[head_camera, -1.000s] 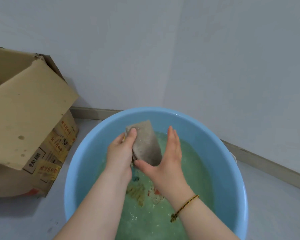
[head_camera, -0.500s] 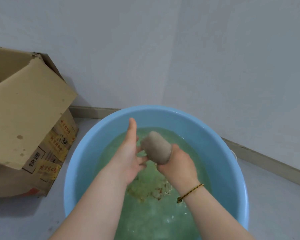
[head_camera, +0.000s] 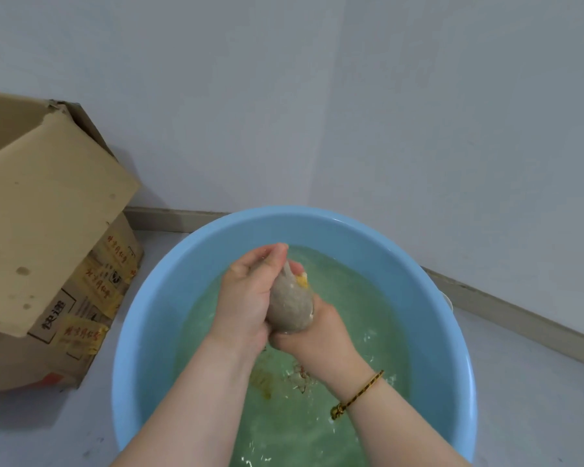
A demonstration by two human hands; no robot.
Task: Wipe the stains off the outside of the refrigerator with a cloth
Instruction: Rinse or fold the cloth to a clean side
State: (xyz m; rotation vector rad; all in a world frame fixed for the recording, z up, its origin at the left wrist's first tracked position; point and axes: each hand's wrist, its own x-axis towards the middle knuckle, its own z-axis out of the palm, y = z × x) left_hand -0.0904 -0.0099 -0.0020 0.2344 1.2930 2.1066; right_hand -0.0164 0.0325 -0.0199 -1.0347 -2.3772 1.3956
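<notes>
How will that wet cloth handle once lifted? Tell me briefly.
Probably floppy: the cloth is bunched into a wad between the left hand and right hand. Likely heavy and dripping, since it is held over the water-filled basin.

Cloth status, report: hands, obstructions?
Balled cloth gripped by left hand and right hand, over blue basin. No refrigerator in view. Nothing blocking; cardboard box off left.

Basin: the round blue plastic basin (head_camera: pixel 155 332) sits on the floor (head_camera: pixel 536 392) before me, between the back wall (head_camera: pixel 199 112) and the side wall (head_camera: pixel 469 146).
Water: the water (head_camera: pixel 368 315) lies in the basin, beneath my hands.
Cloth: the bunched grey cloth (head_camera: pixel 290 308) is above the water, gripped between my left hand (head_camera: pixel 246 298) and right hand (head_camera: pixel 314 335).
Box: the brown cardboard box (head_camera: pixel 48 214) stands left of the basin, by the back wall.
</notes>
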